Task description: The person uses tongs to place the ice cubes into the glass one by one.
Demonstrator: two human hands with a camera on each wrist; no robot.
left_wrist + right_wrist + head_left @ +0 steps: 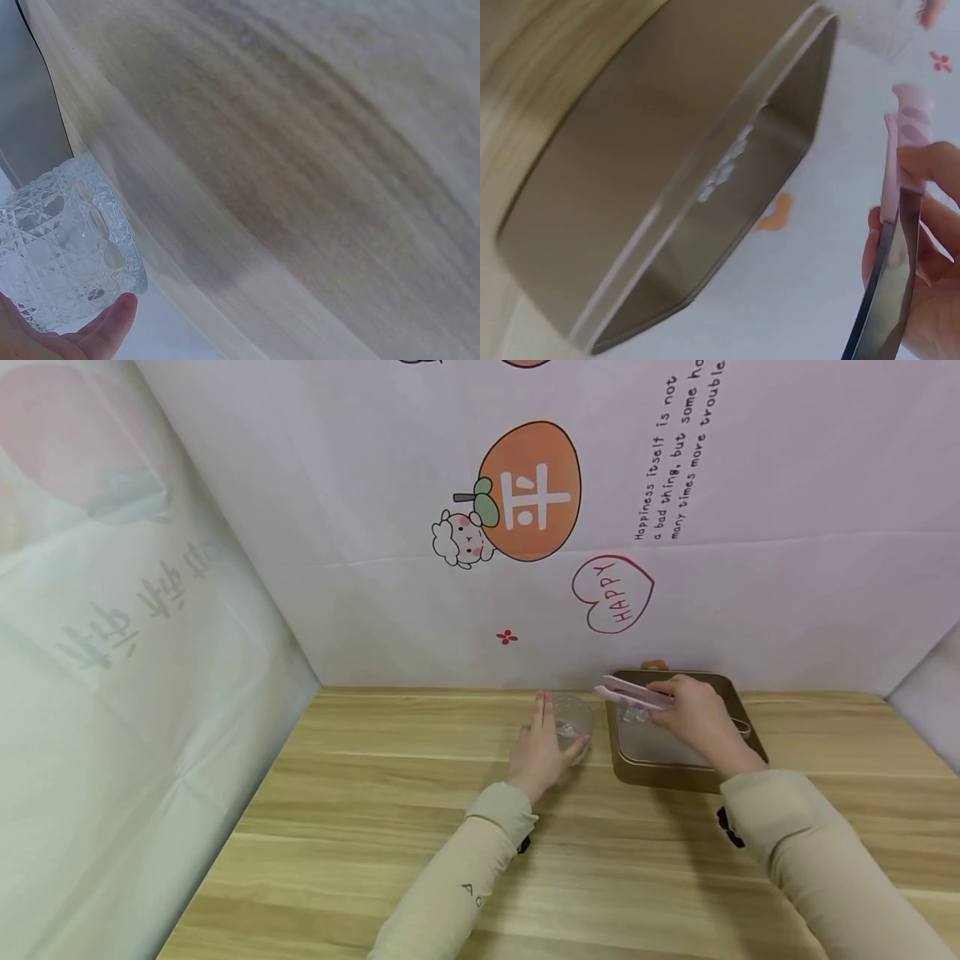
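My left hand (538,758) grips a clear glass (577,712), with fingers along its far left side and the thumb at its front. Its cut diamond pattern shows in the left wrist view, where the glass (71,240) is near my thumb. Something clear lies inside it. In my right hand (699,720) is a pair of metal tongs with pink tips (633,692), held over a bronze metal tin (663,775). The tips point left toward the glass and stand slightly apart. Clear, ice-like pieces (633,713) lie in the tin, below the tongs.
The tin and glass stand side by side at the back of the wood-grain table (360,827). Directly behind rises a white printed backdrop (405,627), and another sheet (150,710) hangs along the left side.
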